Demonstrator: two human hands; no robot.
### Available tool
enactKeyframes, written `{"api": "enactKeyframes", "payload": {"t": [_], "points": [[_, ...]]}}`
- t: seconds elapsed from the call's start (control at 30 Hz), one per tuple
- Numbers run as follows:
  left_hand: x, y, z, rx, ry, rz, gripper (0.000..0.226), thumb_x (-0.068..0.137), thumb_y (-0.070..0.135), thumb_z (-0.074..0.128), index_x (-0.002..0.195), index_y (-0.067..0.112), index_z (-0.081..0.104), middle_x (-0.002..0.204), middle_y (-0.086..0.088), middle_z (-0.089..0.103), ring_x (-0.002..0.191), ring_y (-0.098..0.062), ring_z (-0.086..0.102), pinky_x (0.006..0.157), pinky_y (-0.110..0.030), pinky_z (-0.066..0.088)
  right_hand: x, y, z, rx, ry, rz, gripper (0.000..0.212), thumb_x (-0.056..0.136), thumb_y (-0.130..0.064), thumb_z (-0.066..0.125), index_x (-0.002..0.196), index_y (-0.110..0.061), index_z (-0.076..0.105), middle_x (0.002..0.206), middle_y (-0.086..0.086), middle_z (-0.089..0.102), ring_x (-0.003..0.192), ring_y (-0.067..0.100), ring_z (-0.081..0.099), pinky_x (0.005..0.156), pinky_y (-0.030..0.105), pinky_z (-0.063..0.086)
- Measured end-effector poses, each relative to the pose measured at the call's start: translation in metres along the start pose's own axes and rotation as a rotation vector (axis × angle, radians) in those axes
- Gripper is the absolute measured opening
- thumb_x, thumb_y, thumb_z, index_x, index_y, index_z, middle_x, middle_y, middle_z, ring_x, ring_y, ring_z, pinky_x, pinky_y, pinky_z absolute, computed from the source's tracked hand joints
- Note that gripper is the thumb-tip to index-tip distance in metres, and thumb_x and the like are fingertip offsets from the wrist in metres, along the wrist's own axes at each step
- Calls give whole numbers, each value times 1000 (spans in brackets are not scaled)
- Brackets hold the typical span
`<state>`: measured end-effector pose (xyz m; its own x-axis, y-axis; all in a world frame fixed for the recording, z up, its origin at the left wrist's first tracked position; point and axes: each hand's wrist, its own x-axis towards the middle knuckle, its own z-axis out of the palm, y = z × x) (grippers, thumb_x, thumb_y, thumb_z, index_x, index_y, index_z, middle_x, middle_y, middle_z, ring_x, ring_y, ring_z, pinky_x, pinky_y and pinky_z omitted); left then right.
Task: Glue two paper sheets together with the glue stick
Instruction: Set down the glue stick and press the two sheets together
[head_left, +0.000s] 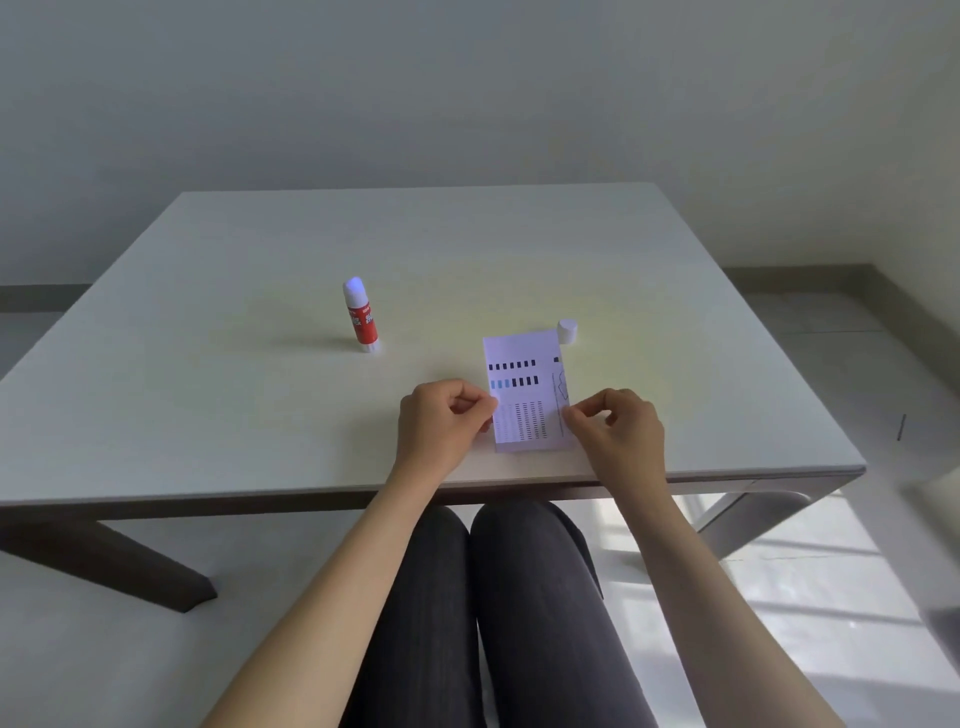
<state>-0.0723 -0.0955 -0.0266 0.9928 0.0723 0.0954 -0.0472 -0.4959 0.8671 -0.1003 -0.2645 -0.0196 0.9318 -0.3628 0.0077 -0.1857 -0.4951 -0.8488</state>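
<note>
A small white paper sheet (524, 395) printed with black and blue bars lies on the white table (260, 415) near its front edge. A second sheet seems to lie under it; only a thin edge shows at the bottom. My left hand (441, 421) pinches the sheet's left edge and my right hand (618, 426) pinches its right edge. The red glue stick (361, 314) stands upright and uncapped to the left, apart from both hands. Its white cap (567, 330) sits just beyond the sheet's far right corner.
The table's front edge runs just below the hands, with my knees (493, 597) under it. A pale wall stands behind the table and floor shows on the right.
</note>
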Motion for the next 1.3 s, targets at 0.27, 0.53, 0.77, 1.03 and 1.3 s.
{"api": "enactKeyframes", "payload": {"t": [0.27, 0.53, 0.77, 1.03, 1.3], "points": [[-3, -6, 3, 29, 26, 12, 14, 80, 17, 69, 82, 4, 72, 83, -11, 76, 69, -22, 71, 68, -31, 59, -1, 0, -3, -109, -51, 1, 14, 76, -23, 67, 64, -16, 63, 84, -4, 59, 93, 30, 57, 92, 49, 42], [-4, -6, 5, 43, 19, 27, 18, 81, 18, 69, 86, 1, 72, 88, -14, 76, 74, -25, 71, 71, -34, 59, 0, 3, 1, -140, -26, -28, 13, 75, -19, 67, 64, -15, 62, 86, 3, 61, 89, 32, 58, 89, 43, 42], [-3, -8, 6, 101, 29, 63, 16, 80, 19, 70, 83, 3, 72, 86, -11, 76, 71, -21, 71, 67, -32, 59, 3, 11, 7, -188, 7, -40, 10, 75, -18, 66, 67, -13, 65, 88, 3, 60, 89, 27, 54, 78, 34, 33], [-7, -8, 12, 219, 87, 139, 10, 78, 16, 68, 73, 8, 71, 73, -5, 74, 64, -15, 65, 64, -31, 56, 3, 15, 13, -268, 38, -69, 7, 75, -18, 66, 72, -12, 63, 93, 4, 58, 93, 26, 47, 76, 31, 24], [-4, -5, 11, 392, 64, 167, 25, 78, 19, 69, 99, 14, 56, 93, 0, 55, 77, -19, 55, 58, -25, 40, 0, 19, 12, -512, -33, -271, 36, 88, -23, 52, 121, -36, 59, 136, -5, 49, 113, 26, 41, 82, 34, 25]]}}
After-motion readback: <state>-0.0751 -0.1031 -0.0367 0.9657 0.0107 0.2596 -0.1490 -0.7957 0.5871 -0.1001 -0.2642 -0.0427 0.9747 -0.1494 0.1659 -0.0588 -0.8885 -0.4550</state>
